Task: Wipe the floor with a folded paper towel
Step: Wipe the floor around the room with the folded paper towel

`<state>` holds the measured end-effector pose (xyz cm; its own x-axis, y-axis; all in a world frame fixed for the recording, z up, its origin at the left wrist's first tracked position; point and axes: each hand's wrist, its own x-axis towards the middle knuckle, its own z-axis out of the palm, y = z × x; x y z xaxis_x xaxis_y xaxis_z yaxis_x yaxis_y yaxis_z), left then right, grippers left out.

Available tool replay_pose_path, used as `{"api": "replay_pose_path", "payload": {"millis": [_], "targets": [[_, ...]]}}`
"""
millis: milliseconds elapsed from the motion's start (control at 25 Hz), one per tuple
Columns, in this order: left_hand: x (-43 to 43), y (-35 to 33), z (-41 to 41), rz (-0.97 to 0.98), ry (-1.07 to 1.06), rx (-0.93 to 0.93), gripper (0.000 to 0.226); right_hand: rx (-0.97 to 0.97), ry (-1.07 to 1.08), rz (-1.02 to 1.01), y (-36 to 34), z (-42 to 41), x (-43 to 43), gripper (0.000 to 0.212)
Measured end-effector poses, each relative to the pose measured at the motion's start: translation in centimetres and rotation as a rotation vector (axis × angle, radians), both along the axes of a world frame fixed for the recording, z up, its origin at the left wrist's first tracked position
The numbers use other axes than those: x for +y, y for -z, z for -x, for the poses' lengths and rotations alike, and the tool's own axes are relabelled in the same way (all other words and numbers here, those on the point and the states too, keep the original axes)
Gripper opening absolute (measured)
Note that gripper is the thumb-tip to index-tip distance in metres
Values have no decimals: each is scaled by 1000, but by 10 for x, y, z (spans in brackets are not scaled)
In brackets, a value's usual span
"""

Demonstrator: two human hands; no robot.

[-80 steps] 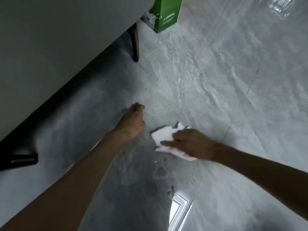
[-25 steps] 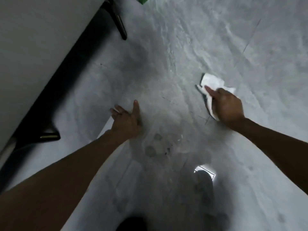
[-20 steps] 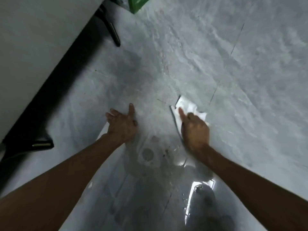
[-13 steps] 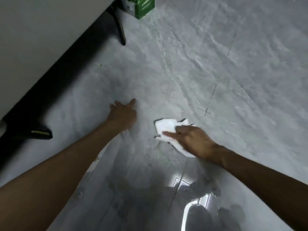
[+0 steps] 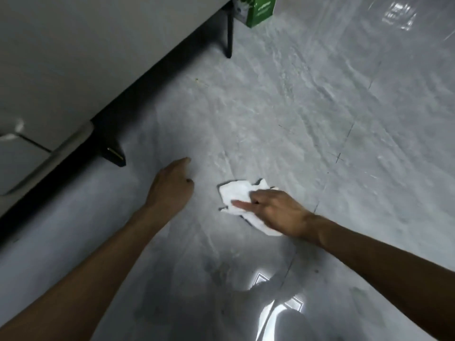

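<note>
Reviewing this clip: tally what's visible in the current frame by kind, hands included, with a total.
Hands: 2 (left hand braced on the floor, right hand pressing down)
Paper towels: 1 (white paper towel under the right hand)
Green boxes: 1 (green box at the top edge)
Black furniture legs: 2 (far leg, near leg)
Total: 6

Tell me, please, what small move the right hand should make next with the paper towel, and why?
Probably a short sweep toward the person, dragging the paper towel back over the dull smudged patch near the bright reflection. The right hand presses the towel flat on the floor, and the left hand is planted beside it as a brace, so the stroke looks free on that side.
</note>
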<state>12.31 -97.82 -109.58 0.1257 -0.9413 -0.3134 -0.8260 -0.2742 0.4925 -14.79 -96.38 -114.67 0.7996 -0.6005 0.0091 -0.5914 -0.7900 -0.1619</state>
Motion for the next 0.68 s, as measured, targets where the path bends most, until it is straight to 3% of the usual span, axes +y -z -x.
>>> {"api": "replay_pose_path", "payload": {"millis": [80, 200, 240, 320, 440, 480, 520, 600, 680], "targets": [[23, 1, -14, -52, -2, -23, 56, 139, 439, -17, -1, 47, -16, 59], [32, -5, -25, -72, 12, -54, 60, 38, 1199, 8, -13, 49, -49, 43], [31, -8, -27, -79, 15, -59, 61, 4, 1313, -13, -17, 21, -58, 40], [32, -11, -27, -100, 27, -101, 59, -27, 1104, -9, -19, -60, -60, 43], [30, -13, -32, -131, 34, -125, 60, -2, 143, -64, -7, -142, -20, 53], [27, -14, -33, -154, 38, -121, 64, 12, -123, -78, -10, -131, -24, 52], [24, -14, -33, -187, 45, -131, 69, 8, -255, -42, -13, -110, -40, 49], [24, -13, -34, -239, 64, -163, 75, 39, -125, 58, -19, -71, -81, 45], [23, -15, -30, -269, 83, -155, 79, 111, 350, 89, -28, -56, -126, 46]]}}
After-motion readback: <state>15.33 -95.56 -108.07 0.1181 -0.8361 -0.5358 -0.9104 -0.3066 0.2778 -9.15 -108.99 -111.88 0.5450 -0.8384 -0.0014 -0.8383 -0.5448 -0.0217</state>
